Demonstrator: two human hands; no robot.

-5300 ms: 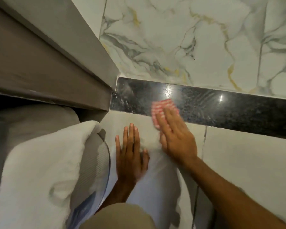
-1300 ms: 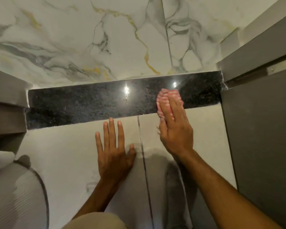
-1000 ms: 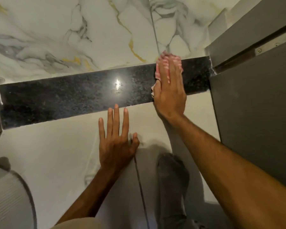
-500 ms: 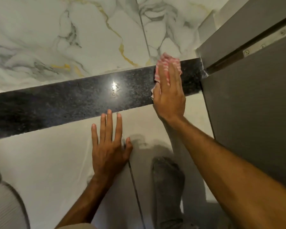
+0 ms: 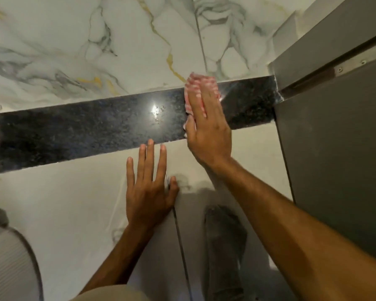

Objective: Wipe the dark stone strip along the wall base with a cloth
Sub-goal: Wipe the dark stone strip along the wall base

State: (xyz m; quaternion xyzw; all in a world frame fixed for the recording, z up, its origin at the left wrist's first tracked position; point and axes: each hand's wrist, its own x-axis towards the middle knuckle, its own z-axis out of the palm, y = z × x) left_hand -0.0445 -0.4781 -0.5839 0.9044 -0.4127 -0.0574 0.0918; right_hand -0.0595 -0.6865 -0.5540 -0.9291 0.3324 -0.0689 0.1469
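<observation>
A dark speckled stone strip (image 5: 85, 131) runs along the base of the white marble wall (image 5: 96, 51), glossy with a light glare. My right hand (image 5: 208, 131) lies flat on the strip's right part and presses a pink-and-white striped cloth (image 5: 199, 83) against it; the cloth sticks out past my fingertips onto the wall's lower edge. My left hand (image 5: 150, 187) rests flat on the pale floor tile (image 5: 63, 203) just below the strip, fingers spread, holding nothing.
A grey door (image 5: 334, 159) and its frame (image 5: 313, 51) close off the right end of the strip. A grey ribbed round object (image 5: 7, 263) sits at the bottom left. My foot in a grey sock (image 5: 224, 246) is on the floor below my right arm.
Over the last five seconds my right hand moved the cloth from the strip's left end towards the door. In the last half second it slid slightly left; my left hand stayed planted.
</observation>
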